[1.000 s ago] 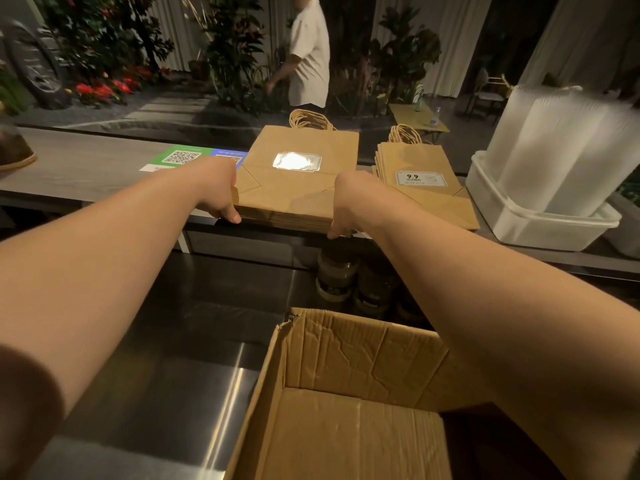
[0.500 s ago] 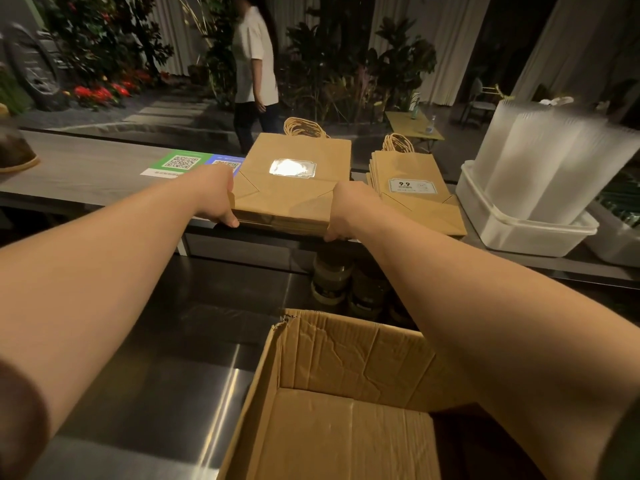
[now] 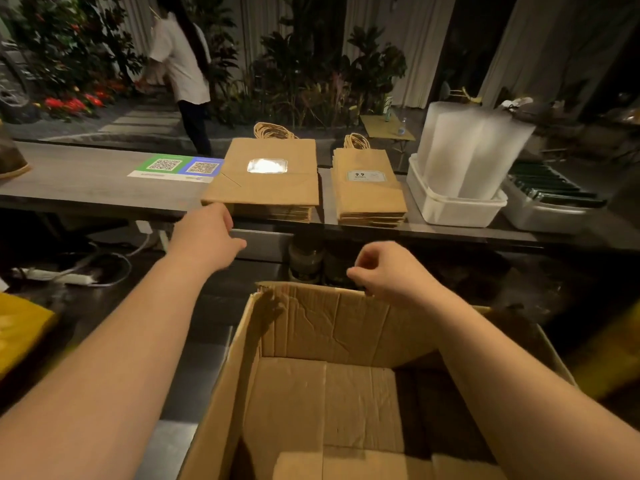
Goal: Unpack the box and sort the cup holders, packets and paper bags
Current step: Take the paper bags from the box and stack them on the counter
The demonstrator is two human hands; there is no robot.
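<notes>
Your left hand (image 3: 207, 237) hangs loosely open, empty, just below the larger paper bag stack (image 3: 265, 181) (frame centre). Your right hand (image 3: 388, 271), fingers curled, holds nothing above the cardboard box (image 3: 332, 341) rim.

Two bare forearms, no sleeves, watch or rings visible; left hand (image 3: 207, 237), right hand (image 3: 391, 271).

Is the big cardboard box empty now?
Looks empty: the cardboard box is open and only its bare brown floor shows, though arms hide its right corner.
</notes>
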